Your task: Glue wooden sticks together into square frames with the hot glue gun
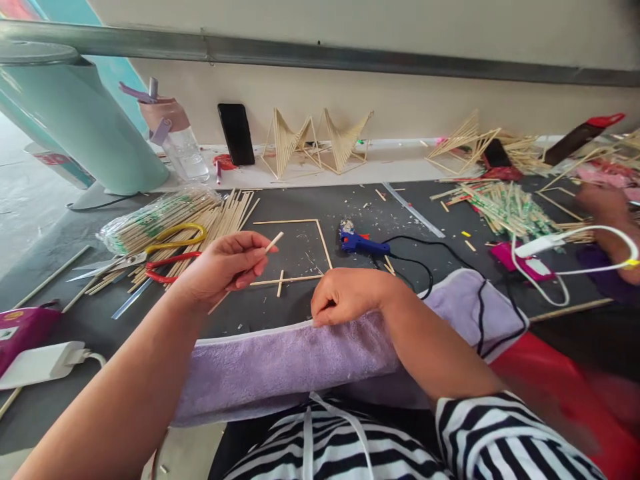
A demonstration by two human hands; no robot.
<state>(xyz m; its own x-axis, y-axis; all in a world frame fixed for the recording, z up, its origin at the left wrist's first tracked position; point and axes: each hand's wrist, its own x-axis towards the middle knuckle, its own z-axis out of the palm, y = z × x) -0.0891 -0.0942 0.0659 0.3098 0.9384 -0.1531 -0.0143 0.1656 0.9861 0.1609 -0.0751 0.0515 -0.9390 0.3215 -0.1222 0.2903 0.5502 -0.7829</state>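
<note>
Between thumb and fingers, my left hand (240, 260) pinches a thin bamboo stick (274, 241) held at a slant over the dark table. My right hand (345, 295) is curled closed at the edge of a lilac towel (300, 360); its fingertips point down, and whatever they may hold is hidden. Past both hands, bamboo sticks (324, 245) lie on the table as an open-sided frame, with a short piece (281, 284) crossing the near one. A blue glue gun (363, 243) rests on its side right of the frame.
Scissors (175, 233) lie on loose sticks (225, 217) beside a wrapped bundle (155, 217) at left. Twisted stick models (293, 140), a phone (237, 133) and a bottle (175, 140) stand along the wall. Black cable (440, 243) crosses the towel. Another person's hand (607, 203) is at far right.
</note>
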